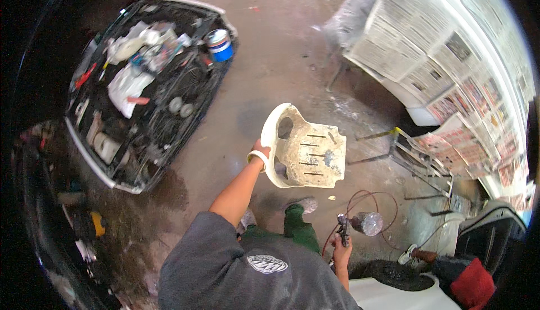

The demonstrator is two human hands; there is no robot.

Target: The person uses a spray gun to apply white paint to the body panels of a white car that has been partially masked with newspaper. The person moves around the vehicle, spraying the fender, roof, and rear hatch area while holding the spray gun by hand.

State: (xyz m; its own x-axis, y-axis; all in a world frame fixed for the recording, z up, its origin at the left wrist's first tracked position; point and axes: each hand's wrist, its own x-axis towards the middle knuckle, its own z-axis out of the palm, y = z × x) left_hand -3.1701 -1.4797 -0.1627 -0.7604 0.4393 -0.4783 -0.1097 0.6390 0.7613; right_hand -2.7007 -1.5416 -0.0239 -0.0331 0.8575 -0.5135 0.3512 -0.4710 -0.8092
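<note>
A dirty cream plastic chair (pixel 304 152) with a slotted seat and a rounded back hangs or stands in front of me. I see it from above, so its legs, if any, are hidden. My left hand (pixel 260 149) is closed round the edge of its back, with a pale band at the wrist. Down at my right side, my right hand (pixel 341 250) is wrapped round the handle of a spray gun (pixel 342 229). The gun's round cup (pixel 367 223) points away to the right, and a reddish hose (pixel 376 192) loops beside it.
At left is an open engine bay (pixel 185 93) with plastic bags (pixel 128 88) and a blue-white can (pixel 219 46) on it. A newspaper-masked vehicle (pixel 416 46) fills the right, near a metal stand (pixel 419 164). Lower right are a tyre (pixel 396 276) and another person's shoe (pixel 407 254).
</note>
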